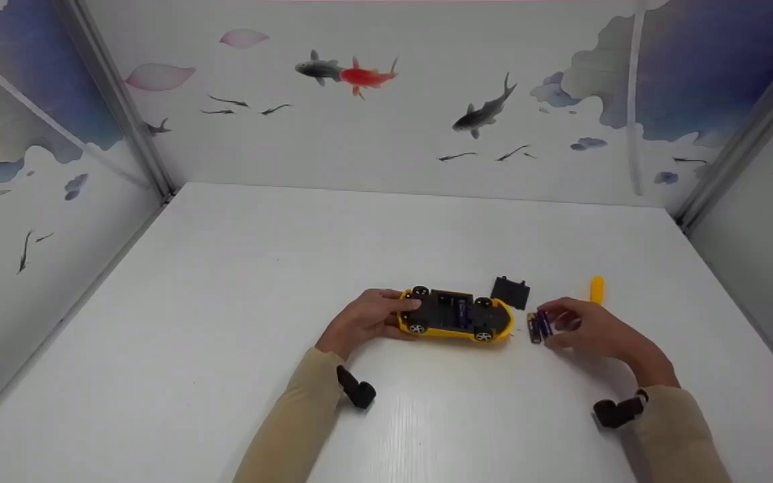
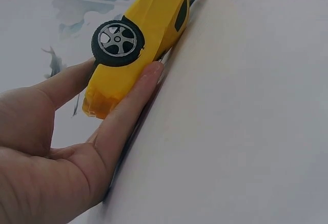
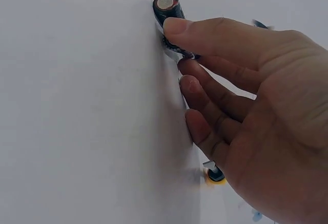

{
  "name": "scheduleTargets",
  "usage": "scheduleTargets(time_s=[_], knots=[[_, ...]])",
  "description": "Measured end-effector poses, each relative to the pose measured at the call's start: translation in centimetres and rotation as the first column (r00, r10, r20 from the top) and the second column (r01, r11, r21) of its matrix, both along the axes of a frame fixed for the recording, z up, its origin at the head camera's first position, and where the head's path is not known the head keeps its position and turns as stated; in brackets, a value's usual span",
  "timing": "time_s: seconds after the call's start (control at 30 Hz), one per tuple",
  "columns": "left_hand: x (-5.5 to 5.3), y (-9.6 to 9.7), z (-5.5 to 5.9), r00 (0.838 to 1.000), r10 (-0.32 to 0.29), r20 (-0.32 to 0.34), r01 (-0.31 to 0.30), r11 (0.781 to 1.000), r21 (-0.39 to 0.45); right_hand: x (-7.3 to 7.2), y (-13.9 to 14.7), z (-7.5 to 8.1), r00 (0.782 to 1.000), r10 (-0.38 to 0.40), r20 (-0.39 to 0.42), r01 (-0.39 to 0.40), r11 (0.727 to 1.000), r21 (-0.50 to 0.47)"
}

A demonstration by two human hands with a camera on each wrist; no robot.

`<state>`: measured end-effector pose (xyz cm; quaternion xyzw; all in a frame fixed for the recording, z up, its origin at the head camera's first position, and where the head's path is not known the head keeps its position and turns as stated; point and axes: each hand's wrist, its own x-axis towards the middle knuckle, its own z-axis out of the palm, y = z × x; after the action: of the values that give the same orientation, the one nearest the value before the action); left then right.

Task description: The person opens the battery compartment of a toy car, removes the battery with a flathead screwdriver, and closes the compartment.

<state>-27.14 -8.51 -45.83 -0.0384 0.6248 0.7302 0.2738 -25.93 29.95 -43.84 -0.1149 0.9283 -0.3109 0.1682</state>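
Note:
A yellow toy car (image 1: 437, 333) lies wheels up, its black underside showing an uncovered battery compartment (image 1: 449, 305) with a dark battery (image 1: 462, 312) in it. My left hand (image 1: 370, 314) grips the car's left end, thumb on the underside and fingers along the body. The left wrist view shows the yellow side and a wheel (image 2: 117, 40) between thumb and fingers. To the right of the car, my right hand (image 1: 584, 329) pinches a dark battery (image 1: 545, 325) between thumb and fingers. A second battery (image 1: 533, 328) lies right beside it; one flat battery end (image 3: 165, 2) faces the right wrist camera.
A black battery cover (image 1: 510, 293) lies on the white table (image 1: 279, 268) just behind the car. Behind my right hand is a screwdriver with a yellow handle (image 1: 597, 288), its metal tip (image 3: 209, 165) showing in the right wrist view. Printed panels (image 1: 386, 134) enclose the table's back and sides.

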Motion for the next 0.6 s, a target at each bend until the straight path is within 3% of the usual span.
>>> scheduleTargets(time_s=[0.6], knots=[[-0.22,0.11,-0.11,1.000,0.018,0.020,-0.018,1.000,0.014,0.04,-0.32,0.26,1.000,-0.013,-0.014,0.013,1.000,0.001]])
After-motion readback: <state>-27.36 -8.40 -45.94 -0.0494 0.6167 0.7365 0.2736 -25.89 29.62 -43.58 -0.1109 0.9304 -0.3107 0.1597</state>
